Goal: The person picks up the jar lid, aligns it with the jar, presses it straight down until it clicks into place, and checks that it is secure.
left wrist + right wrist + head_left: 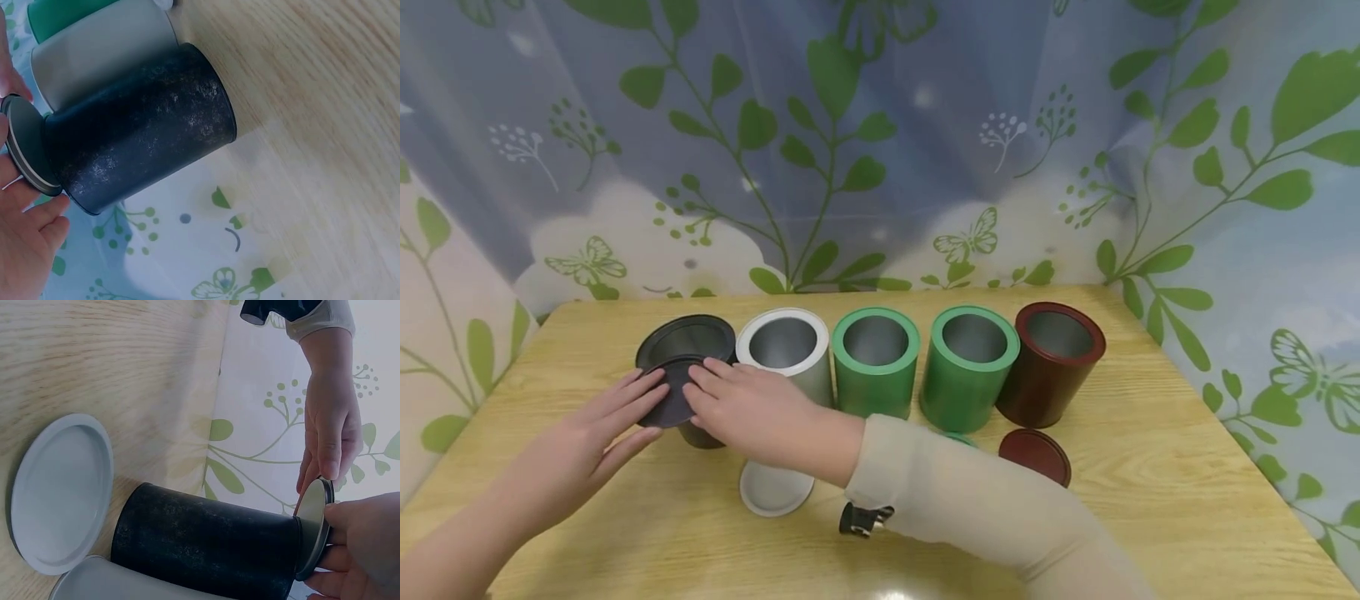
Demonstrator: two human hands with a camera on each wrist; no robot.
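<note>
A black lid is tilted over the mouth of the black can, partly across it, leaving the far part of the opening showing. My left hand holds the lid's left edge, fingers on top and thumb low at the near side. From the other side, my right hand grips the lid by its right edge. In the right wrist view, the lid stands at an angle to the can's rim, with both hands on its edge. The left wrist view shows the can's scuffed dark side.
Right of the black can stand an open white can, two open green cans and an open dark red can. A white lid and a red lid lie in front. A green lid is mostly hidden by my right sleeve.
</note>
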